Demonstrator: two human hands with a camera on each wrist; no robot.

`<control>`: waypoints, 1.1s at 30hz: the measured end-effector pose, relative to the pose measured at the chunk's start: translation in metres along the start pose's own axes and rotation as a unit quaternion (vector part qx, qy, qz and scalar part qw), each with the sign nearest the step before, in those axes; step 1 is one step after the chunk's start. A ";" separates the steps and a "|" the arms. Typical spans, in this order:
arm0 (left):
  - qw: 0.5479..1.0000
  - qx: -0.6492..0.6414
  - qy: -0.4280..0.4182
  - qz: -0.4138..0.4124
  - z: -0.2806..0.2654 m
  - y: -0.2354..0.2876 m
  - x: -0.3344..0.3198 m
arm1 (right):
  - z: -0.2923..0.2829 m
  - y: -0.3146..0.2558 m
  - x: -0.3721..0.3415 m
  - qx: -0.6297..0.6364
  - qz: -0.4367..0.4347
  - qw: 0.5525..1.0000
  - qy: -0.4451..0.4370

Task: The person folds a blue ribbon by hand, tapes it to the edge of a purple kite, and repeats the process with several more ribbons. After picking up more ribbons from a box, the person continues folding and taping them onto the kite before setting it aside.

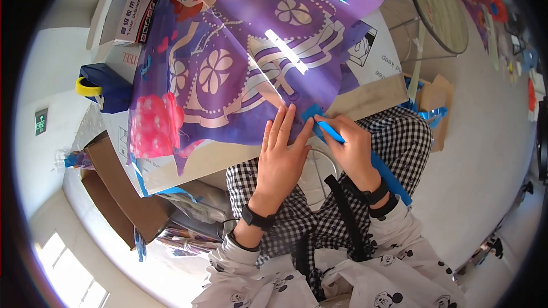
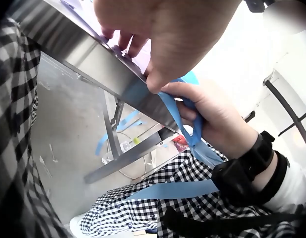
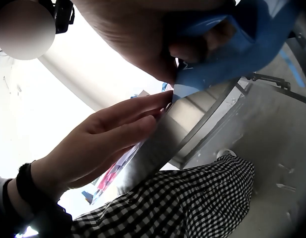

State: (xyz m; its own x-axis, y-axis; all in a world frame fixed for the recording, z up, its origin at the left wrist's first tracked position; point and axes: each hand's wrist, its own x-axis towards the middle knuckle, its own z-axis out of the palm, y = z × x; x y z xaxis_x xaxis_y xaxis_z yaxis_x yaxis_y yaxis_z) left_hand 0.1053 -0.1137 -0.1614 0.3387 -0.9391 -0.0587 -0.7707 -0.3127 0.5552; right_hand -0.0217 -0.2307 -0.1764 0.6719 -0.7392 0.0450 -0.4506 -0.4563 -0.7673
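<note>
A glossy purple foil sheet with a printed red-haired princess (image 1: 220,74) lies over the table. The left hand (image 1: 281,157) rests on its near edge, fingers straight and slightly spread. Beside it the right hand (image 1: 353,147) pinches a blue ribbon (image 1: 390,178) at the sheet's edge; the ribbon trails down past the right wrist. In the left wrist view, the right hand (image 2: 217,114) holds the looped ribbon (image 2: 175,111) against the table's metal edge, close to the left thumb. The right wrist view has the left hand (image 3: 101,141) flat beside the ribbon (image 3: 217,74).
A tape dispenser box (image 1: 136,18) and a yellow tape roll (image 1: 88,86) are at the left of the table. An open cardboard box (image 1: 127,194) stands below left. A round stool (image 1: 439,14) is at the upper right. Checkered-clad legs (image 1: 399,137) are under the table edge.
</note>
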 end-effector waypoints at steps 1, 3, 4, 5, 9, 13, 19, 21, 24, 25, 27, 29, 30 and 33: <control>1.000 -0.003 0.001 0.000 0.000 0.000 0.000 | 0.000 0.000 0.000 0.001 -0.001 1.000 0.000; 1.000 -0.009 0.002 -0.001 0.000 -0.001 0.000 | 0.001 0.001 0.000 0.005 -0.003 1.000 0.001; 1.000 -0.010 0.002 -0.001 0.000 -0.001 0.000 | 0.001 0.002 0.000 0.010 -0.004 1.000 0.003; 1.000 -0.011 0.002 -0.002 0.000 -0.001 0.000 | 0.002 0.002 -0.001 0.015 -0.004 1.000 0.005; 1.000 -0.014 0.004 -0.002 0.001 0.000 0.000 | 0.002 0.000 -0.002 0.046 0.003 0.999 0.011; 1.000 -0.006 0.006 0.000 0.000 0.000 -0.001 | 0.002 0.001 -0.002 0.043 0.002 0.999 0.006; 1.000 -0.005 0.009 0.003 0.001 -0.001 -0.001 | 0.001 0.001 -0.002 0.031 0.000 0.999 0.005; 1.000 -0.004 0.009 0.005 0.001 -0.001 0.000 | 0.002 0.000 -0.001 0.029 -0.004 1.000 0.010; 1.000 -0.009 0.014 0.010 -0.001 -0.001 0.000 | 0.002 0.000 -0.002 0.023 -0.003 1.000 0.007; 0.999 -0.034 0.025 0.011 -0.003 0.000 0.000 | 0.002 0.000 -0.002 0.020 0.003 1.000 0.002; 0.996 -0.079 0.050 0.014 -0.010 -0.001 -0.001 | 0.000 -0.002 -0.001 0.018 0.009 1.000 -0.008; 0.984 -0.149 0.091 -0.030 -0.033 0.000 -0.002 | -0.001 -0.002 -0.002 -0.001 0.000 1.000 -0.001; 0.976 -0.178 0.115 -0.053 -0.049 -0.001 -0.002 | 0.001 -0.001 -0.002 -0.005 -0.009 1.000 0.003; 0.953 -0.099 0.256 -0.129 -0.109 -0.044 -0.004 | 0.005 0.006 -0.003 -0.005 -0.044 0.999 0.016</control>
State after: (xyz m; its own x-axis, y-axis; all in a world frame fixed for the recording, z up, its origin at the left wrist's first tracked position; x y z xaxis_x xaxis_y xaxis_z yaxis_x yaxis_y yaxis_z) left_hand 0.1968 -0.0805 -0.0954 0.7613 -0.6255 0.1708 -0.5265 -0.4425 0.7260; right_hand -0.0230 -0.2290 -0.1845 0.6893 -0.7122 0.1327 -0.3971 -0.5247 -0.7530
